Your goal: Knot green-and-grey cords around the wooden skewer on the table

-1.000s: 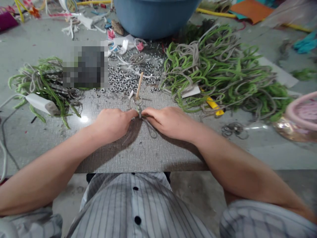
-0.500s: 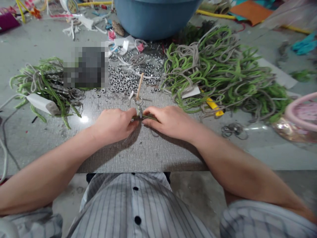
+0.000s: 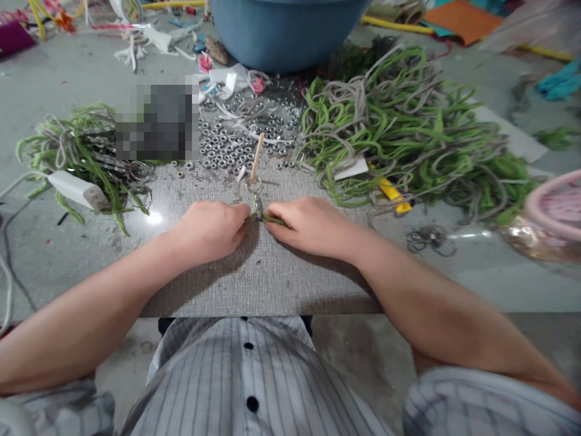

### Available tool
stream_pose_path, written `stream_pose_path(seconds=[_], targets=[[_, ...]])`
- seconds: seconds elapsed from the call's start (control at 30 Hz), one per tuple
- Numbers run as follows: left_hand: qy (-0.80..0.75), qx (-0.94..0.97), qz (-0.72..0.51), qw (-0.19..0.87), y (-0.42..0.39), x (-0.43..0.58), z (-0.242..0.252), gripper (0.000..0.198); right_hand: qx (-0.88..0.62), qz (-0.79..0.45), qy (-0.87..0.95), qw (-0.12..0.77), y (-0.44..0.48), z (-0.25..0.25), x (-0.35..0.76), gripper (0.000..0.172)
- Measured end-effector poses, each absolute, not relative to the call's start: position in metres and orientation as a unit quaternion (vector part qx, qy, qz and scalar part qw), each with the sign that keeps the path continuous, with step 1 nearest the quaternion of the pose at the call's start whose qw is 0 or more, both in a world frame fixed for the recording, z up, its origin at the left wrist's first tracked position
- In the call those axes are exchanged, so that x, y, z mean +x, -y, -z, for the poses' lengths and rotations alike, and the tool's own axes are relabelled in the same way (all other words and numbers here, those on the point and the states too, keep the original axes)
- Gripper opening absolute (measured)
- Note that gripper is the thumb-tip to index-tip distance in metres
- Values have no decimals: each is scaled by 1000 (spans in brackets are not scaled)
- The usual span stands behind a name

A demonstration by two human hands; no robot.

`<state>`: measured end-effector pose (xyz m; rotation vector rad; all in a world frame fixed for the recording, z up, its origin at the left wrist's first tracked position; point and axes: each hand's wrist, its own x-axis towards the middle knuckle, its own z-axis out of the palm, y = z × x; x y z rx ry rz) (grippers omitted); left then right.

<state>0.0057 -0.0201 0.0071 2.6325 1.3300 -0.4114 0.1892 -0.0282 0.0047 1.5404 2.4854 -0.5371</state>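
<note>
My left hand (image 3: 212, 227) and my right hand (image 3: 308, 223) rest knuckles-up on a grey board (image 3: 254, 272), their fingertips pinched together on a green cord (image 3: 271, 219) that passes through a small metal nut (image 3: 258, 210). A key ring (image 3: 254, 184) lies just beyond the nut, hooked at the foot of a thin wooden stick (image 3: 256, 158) that stands on the board. Both hands are closed on the cord, one on each side of the nut.
A heap of metal nuts (image 3: 227, 145) lies behind the stick. A big tangle of green and grey cords (image 3: 408, 133) fills the right; a smaller bundle with key rings (image 3: 82, 151) lies left. A blue tub (image 3: 285, 30) stands behind. A white charger (image 3: 75, 189) is at left.
The loose cord loops that lay under my right hand have been drawn in; the cord now runs short and tight between my fingertips. Both hands shifted only slightly.
</note>
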Motion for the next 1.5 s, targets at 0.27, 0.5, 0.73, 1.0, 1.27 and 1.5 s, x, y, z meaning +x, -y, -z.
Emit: stream_pose_path(seconds=[0.27, 0.5, 0.73, 1.0, 1.27, 1.5], targets=[[-371, 902, 185, 117, 14, 4, -19, 31, 478, 192, -850, 114, 27, -9, 192, 20], [-394, 900, 151, 107, 18, 2, -16, 32, 528, 196, -822, 82, 27, -11, 192, 28], [-437, 885, 127, 94, 20, 2, -11, 43, 539, 167, -823, 61, 29, -9, 191, 27], [-465, 872, 111, 103, 22, 6, -7, 31, 533, 168, -828, 51, 28, -3, 190, 26], [-380, 904, 177, 81, 17, 4, -14, 34, 529, 162, -830, 68, 29, -5, 189, 26], [-357, 912, 182, 85, 15, 1, -14, 31, 526, 160, -831, 79, 29, -6, 188, 27]])
